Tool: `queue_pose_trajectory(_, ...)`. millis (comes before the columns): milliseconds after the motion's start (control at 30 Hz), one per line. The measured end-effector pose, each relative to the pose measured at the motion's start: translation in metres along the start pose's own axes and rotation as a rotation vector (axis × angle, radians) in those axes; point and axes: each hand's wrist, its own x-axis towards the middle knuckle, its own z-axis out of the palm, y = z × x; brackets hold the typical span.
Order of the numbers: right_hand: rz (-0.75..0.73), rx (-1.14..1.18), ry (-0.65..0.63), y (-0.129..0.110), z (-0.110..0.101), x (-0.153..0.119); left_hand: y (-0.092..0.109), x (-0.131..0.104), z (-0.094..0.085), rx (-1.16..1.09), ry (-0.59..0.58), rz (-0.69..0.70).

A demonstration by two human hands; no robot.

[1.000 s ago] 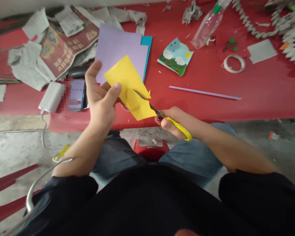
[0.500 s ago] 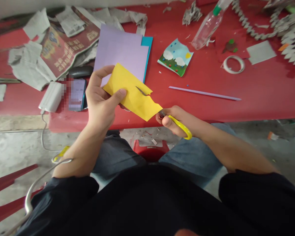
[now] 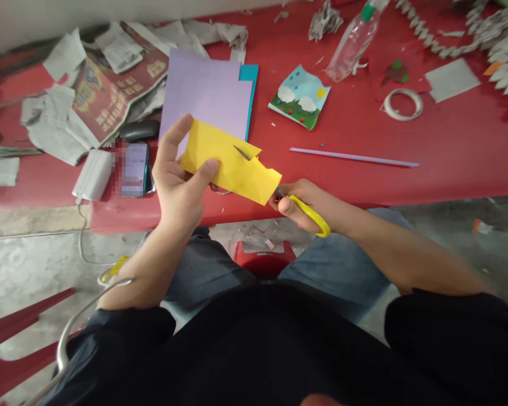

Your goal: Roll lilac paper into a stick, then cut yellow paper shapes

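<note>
A sheet of yellow paper (image 3: pixel 232 169) is held up over the table's near edge. My left hand (image 3: pixel 180 175) grips its left end, thumb on top and fingers behind. My right hand (image 3: pixel 300 206) holds scissors (image 3: pixel 311 215) by their yellow handles at the paper's right corner. One blade tip pokes out above the sheet near its upper edge, where a cut shows; the rest of the blades is largely hidden by the paper. Behind the left hand lie purple paper (image 3: pixel 207 90) and, partly under it, blue paper (image 3: pixel 250 73).
On the red table (image 3: pixel 342 124) lie a thin purple strip (image 3: pixel 353 157), a small painted landscape (image 3: pixel 300 98), a tape roll (image 3: pixel 403 105) and a clear bottle (image 3: pixel 351 48). Newspaper (image 3: pixel 110 90), a phone (image 3: pixel 134 169) and a white charger (image 3: pixel 93 175) are at left.
The yellow paper has turned slightly and its right end has shifted a little right and flattened. My left hand has moved slightly right and down. The view has shifted a little.
</note>
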Motion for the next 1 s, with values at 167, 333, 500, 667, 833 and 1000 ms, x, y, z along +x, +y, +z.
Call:
queue_pose_trajectory(167, 0.002, 0.074, 0.031, -0.01, 0.0, 0.001, -0.001, -0.005, 0.005, 0.04, -0.003, 0.006)
queue_pose_trajectory(333, -0.041, 0.154, 0.043, -0.014, 0.0, 0.001, -0.002, -0.01, 0.009, 0.071, -0.045, -0.005)
queue_pose_trajectory(500, -0.029, 0.162, 0.04, -0.011, 0.0, 0.001, -0.005, -0.015, 0.016, -0.032, -0.082, -0.037)
queue_pose_trajectory(667, 0.071, 0.181, 0.048, -0.009, 0.002, 0.001, -0.009, -0.02, 0.027, -0.024, 0.051, -0.036)
queue_pose_trajectory(833, 0.109, 0.158, 0.082, -0.005, 0.003, 0.001, -0.013, -0.021, 0.032, -0.151, 0.134, -0.096)
queue_pose_trajectory(1000, 0.111, 0.172, 0.113, -0.004, 0.006, 0.003, -0.013, -0.026, 0.037, -0.147, 0.184, -0.104)
